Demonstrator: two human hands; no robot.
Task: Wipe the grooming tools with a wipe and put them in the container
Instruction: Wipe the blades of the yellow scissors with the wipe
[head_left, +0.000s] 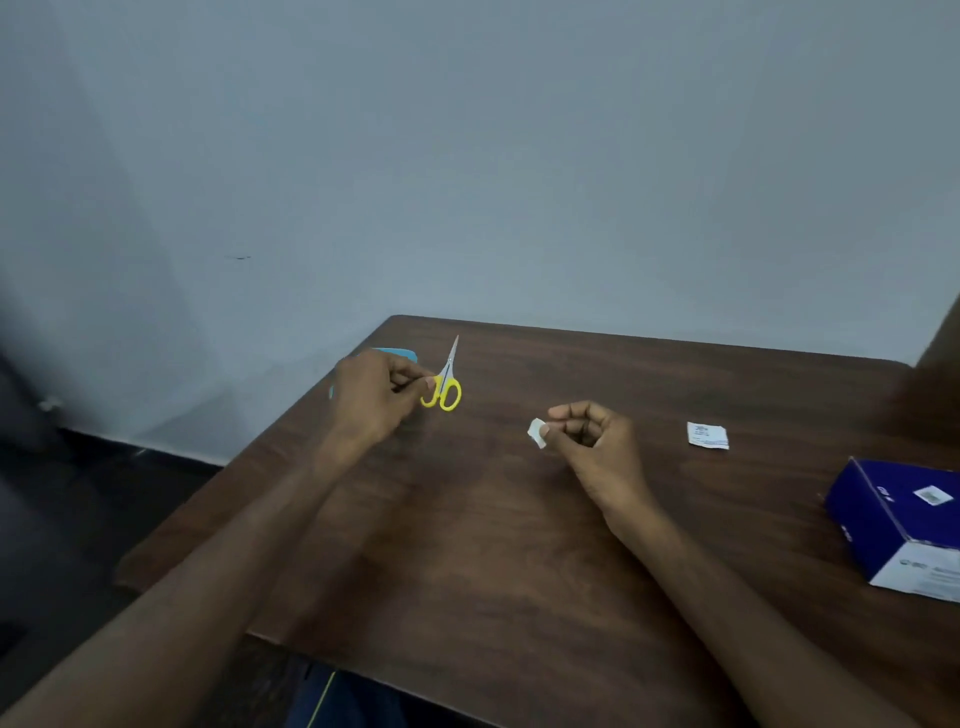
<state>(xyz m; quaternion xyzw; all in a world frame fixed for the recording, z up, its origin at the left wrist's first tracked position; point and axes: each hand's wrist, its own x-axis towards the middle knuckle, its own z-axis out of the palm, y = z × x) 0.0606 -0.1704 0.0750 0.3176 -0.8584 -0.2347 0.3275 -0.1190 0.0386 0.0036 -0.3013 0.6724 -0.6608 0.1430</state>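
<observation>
- Left hand (376, 397) is held over the far left part of the tabletop (493, 545), its fingers curled and its thumb and fingertips pinching the scissors (445, 383) at the yellow handle loops.
- Right hand (592, 436) sits near the middle of the tabletop, loosely curled, with the small white wipe (536, 432) pinched at its fingertips so that the wipe sticks out toward the left hand.
- Blue box (898, 525) rests at the right edge of the tabletop, partly cut off by the frame; whether it is the container I cannot tell.
- Light blue object (400, 355), mostly hidden behind the left hand near the far left corner, could equally be the container; its shape does not show.
- Torn white sachet (707, 435) lies flat between the right hand and the blue box.
- Scissors lie up and to the left of the wipe, well apart from it, and the right hand is the one that has to cross the gap.
- Their long axis runs from the handles, nearest the person, up and away to the closed blade tip, which points toward the far edge and leans slightly right.
- Judging by this, the blades are free for wiping along their length, handle end to tip.
</observation>
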